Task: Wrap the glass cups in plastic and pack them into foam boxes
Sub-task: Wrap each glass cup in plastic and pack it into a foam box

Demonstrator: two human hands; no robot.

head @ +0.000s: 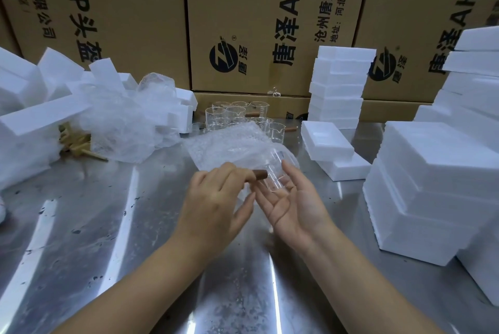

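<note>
A clear glass cup (pixel 274 171) with a brown wooden handle (pixel 259 175) lies on its side above the steel table, at the near edge of a sheet of bubble wrap (pixel 229 147). My left hand (pixel 216 198) pinches the wooden handle. Palm up and fingers straight, my right hand (pixel 289 198) cradles the cup's body from below. Several more glass cups (pixel 235 115) stand upright behind the wrap. An open foam box (pixel 325 139) lies to the right of the wrap.
Stacks of white foam boxes (pixel 337 85) rise at the back right and fill the right side (pixel 432 185). Loose foam pieces and a heap of plastic wrap (pixel 118 123) crowd the left. Cardboard cartons (pixel 256 23) wall off the back of the steel table (pixel 108 225).
</note>
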